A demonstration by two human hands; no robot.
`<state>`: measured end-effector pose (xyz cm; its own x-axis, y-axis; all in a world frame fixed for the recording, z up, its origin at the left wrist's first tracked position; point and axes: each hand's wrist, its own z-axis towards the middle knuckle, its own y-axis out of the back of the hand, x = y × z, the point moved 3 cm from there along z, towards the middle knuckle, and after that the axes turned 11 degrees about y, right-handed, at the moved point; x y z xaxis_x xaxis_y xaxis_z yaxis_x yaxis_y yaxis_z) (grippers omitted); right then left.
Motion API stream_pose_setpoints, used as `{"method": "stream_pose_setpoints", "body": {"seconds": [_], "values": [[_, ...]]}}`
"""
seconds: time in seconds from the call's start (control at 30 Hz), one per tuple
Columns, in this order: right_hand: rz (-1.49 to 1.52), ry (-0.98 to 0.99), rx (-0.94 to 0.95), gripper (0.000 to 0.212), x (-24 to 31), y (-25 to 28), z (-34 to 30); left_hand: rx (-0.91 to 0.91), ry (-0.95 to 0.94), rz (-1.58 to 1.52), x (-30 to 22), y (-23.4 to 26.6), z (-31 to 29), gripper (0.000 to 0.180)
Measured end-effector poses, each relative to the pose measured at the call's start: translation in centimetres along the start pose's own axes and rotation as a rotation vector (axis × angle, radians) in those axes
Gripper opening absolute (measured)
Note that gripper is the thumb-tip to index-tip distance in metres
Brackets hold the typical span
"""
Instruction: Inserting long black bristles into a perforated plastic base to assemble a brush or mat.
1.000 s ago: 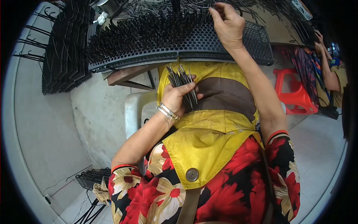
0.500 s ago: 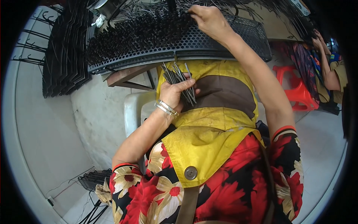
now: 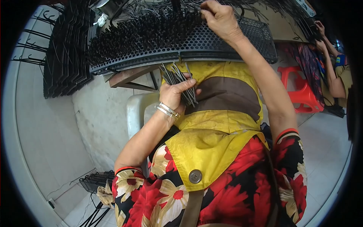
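My left hand (image 3: 176, 92) is closed round a bundle of thin dark metal rods (image 3: 176, 75), held above my lap with the thumb across them. One rod stands a little apart from the others at the right side of the bundle. My right hand (image 3: 222, 20) is over the black perforated metal rack (image 3: 254, 36), its fingers bent and pinched together at the right end of the densely packed upright rods (image 3: 147, 36). Whatever lies between those fingertips is too small and dark to make out.
Loose rods (image 3: 151, 9) lie in a heap behind the rack, near a metal pot (image 3: 107, 6). Stacked black racks (image 3: 68, 56) stand at left. A red plastic stool (image 3: 298, 90) is at right, beside another person's arms (image 3: 328, 56). I sit on a pale chair (image 3: 137, 113).
My right hand has shifted slightly right along the rack, its fingers still pinched. The left hand with the rods has barely moved. At right, the other person's hands have moved apart.
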<state>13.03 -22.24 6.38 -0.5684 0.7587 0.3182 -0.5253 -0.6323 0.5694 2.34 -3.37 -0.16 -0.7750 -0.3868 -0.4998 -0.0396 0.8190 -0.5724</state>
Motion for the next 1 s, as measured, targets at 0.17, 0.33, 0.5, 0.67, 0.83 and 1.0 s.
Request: {"method": "stream_pose_setpoints", "body": {"seconds": [0.17, 0.33, 0.5, 0.67, 0.83, 1.0], "values": [[0.009, 0.029, 0.001, 0.007, -0.1, -0.1, -0.7, -0.014, -0.003, 0.006, -0.2, -0.1, -0.2, 0.022], [-0.003, 0.001, 0.210, 0.015, 0.0, 0.1, -0.9, -0.008, 0.014, 0.011, 0.1, 0.1, -0.1, 0.022], [-0.119, 0.032, 0.312, 0.015, -0.1, -1.0, -1.3, 0.001, 0.009, 0.022, 0.3, -0.1, 0.0, 0.022], [-0.083, 0.042, 0.137, 0.027, 1.8, 0.2, -2.3, 0.001, 0.029, 0.025, 0.2, 0.0, 0.2, 0.022], [0.500, -0.363, 0.450, 0.019, 7.1, 0.4, -7.1, 0.043, 0.039, 0.038, 0.4, 0.1, -0.2, 0.021], [0.759, -0.655, 0.409, 0.014, 8.4, 1.0, -8.4, 0.107, 0.063, 0.073, 0.6, -0.5, -0.5, 0.020]]}}
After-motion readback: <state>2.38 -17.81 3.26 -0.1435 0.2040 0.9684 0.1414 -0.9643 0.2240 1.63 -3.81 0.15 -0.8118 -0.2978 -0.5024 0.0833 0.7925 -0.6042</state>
